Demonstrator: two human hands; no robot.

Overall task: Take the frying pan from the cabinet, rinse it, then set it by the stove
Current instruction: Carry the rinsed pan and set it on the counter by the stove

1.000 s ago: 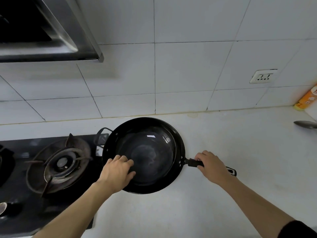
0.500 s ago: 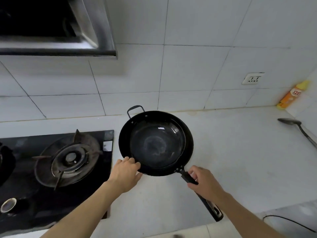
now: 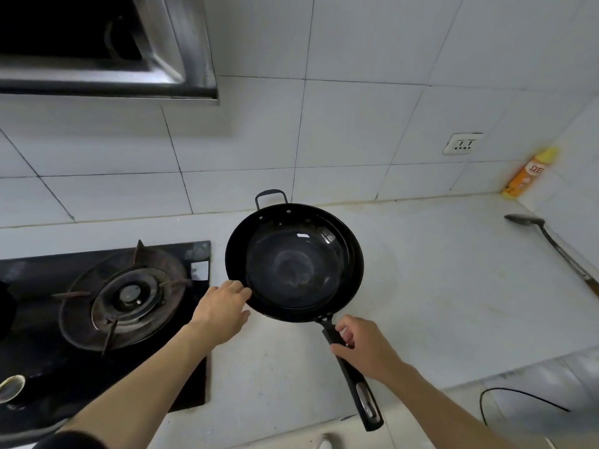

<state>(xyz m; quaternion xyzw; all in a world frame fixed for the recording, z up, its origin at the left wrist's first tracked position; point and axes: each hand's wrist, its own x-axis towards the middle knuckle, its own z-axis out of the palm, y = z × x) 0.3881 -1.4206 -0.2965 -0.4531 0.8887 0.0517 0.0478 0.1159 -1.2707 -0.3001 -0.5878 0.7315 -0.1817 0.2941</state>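
Observation:
The black frying pan [image 3: 293,264] sits flat on the white counter just right of the gas stove [image 3: 129,296]. Its small loop handle points at the wall and its long handle [image 3: 351,377] points toward me. My left hand [image 3: 220,314] rests its fingertips against the pan's near-left rim, fingers fairly straight. My right hand [image 3: 368,350] curls its fingers and thumb around the long handle near the pan body. The pan's inside looks dark and glossy.
A range hood [image 3: 107,47] hangs over the stove. A metal ladle [image 3: 551,244] lies on the counter at the right, with an orange bottle [image 3: 528,173] in the corner. A black cable [image 3: 518,396] runs along the front right, and the counter edge is close below the handle.
The pan moved right, off the stove's edge onto the counter, and turned so its long handle swung from the right toward me. Both hands stayed on it.

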